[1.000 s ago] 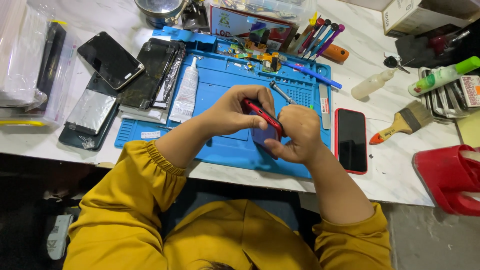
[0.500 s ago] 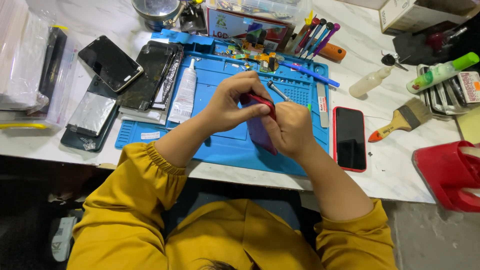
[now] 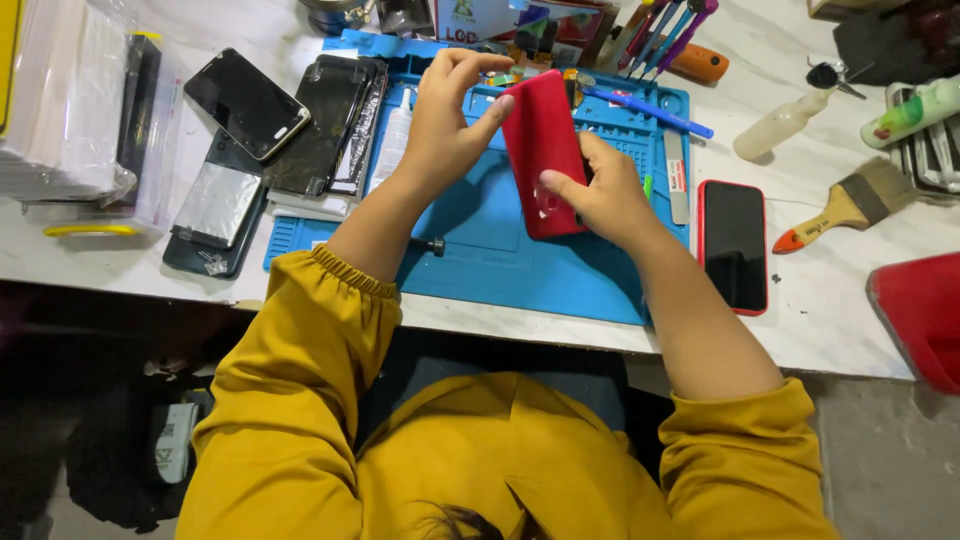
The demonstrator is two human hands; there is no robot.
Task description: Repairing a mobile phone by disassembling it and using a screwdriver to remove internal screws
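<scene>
A red phone (image 3: 541, 150) is held back-up over the blue work mat (image 3: 520, 265). My left hand (image 3: 447, 120) presses its thumb and fingers against the phone's upper left edge. My right hand (image 3: 600, 195) grips the phone's lower right side, thumb across the red back. Both yellow sleeves reach in from below.
A second phone with a red rim (image 3: 733, 245) lies screen-up right of the mat. Several dark phones and screens (image 3: 250, 100) lie at the left beside clear packets (image 3: 70, 110). A paintbrush (image 3: 845, 208), a small bottle (image 3: 780, 127), screwdrivers (image 3: 655, 35) and a red bin (image 3: 920, 315) stand at the right.
The red phone has turned from edge-on between my hands to flat with its back facing up, and it has moved up over the mat. Both hands shifted upward with it.
</scene>
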